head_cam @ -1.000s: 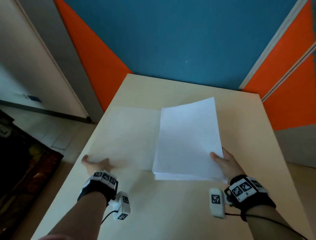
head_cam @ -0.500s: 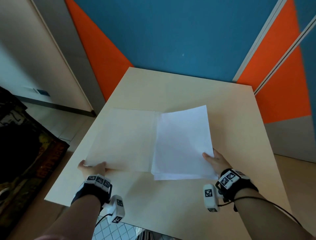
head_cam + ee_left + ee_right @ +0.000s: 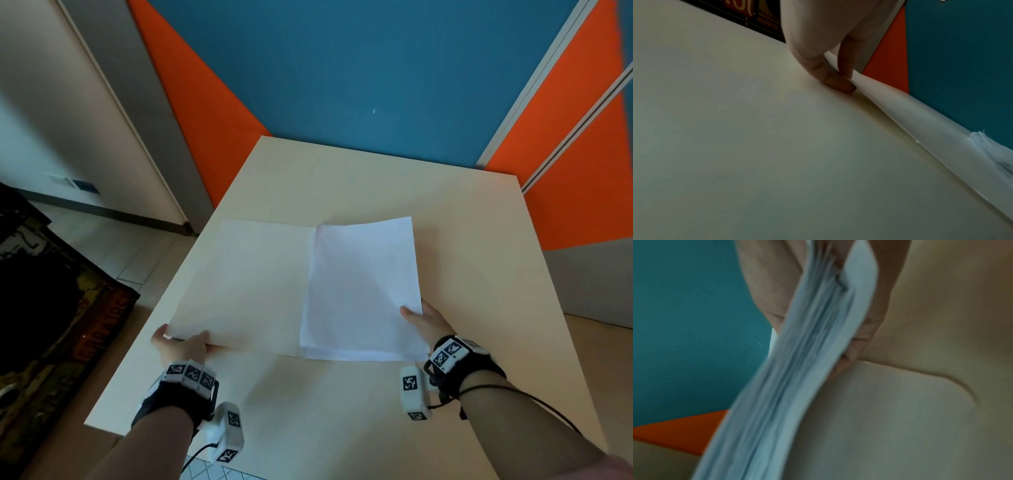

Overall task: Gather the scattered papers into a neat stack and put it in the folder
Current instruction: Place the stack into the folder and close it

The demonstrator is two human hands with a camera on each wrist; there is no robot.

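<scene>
A cream folder lies open on the pale table. My left hand pinches the near left corner of its left flap between thumb and finger, and the flap's edge stands a little off the table. A stack of white papers rests on the folder's right half. My right hand grips the stack's near right edge, thumb on top and fingers underneath. In the right wrist view the stack bends upward above the folder's rounded lower cover.
The table's left edge drops to a tiled floor with a dark patterned rug. A blue and orange wall stands behind the table's far edge. Bare tabletop shows to the right of the papers.
My left hand has taken the folder flap's near left corner and raised it slightly. The right hand keeps its hold on the stack. The head view has pulled back.
</scene>
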